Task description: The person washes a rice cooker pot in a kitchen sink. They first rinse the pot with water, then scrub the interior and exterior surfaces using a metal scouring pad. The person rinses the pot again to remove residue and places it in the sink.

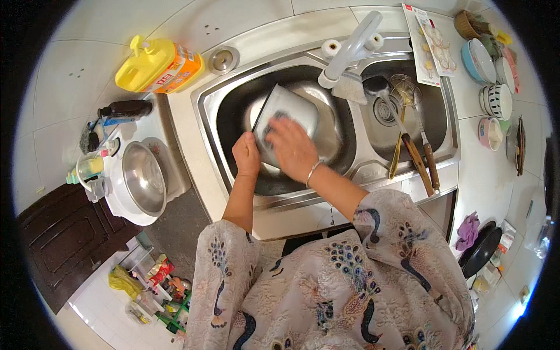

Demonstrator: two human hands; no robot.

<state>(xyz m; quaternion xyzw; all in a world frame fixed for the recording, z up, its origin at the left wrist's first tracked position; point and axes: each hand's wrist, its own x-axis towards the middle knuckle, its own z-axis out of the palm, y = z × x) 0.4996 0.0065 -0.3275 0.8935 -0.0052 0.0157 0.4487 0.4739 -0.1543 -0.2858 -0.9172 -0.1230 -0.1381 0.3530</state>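
Observation:
A silver metal pot (296, 108) lies tilted in the left sink basin (326, 157), its outer side facing up. At its left edge, my left hand (247, 154) is closed on the rim. My right hand (293, 150), with a bracelet at the wrist, presses a dark grey scouring pad (273, 122) against the pot's side. Motion blurs the right fingers and partly hides the pad.
A white swivel faucet (356, 44) reaches over the divider. In the right basin (379, 137) lean a ladle (380, 88) and wire strainers (407, 93). A yellow detergent jug (160, 65) stands behind left; bowls (497, 102) are at right.

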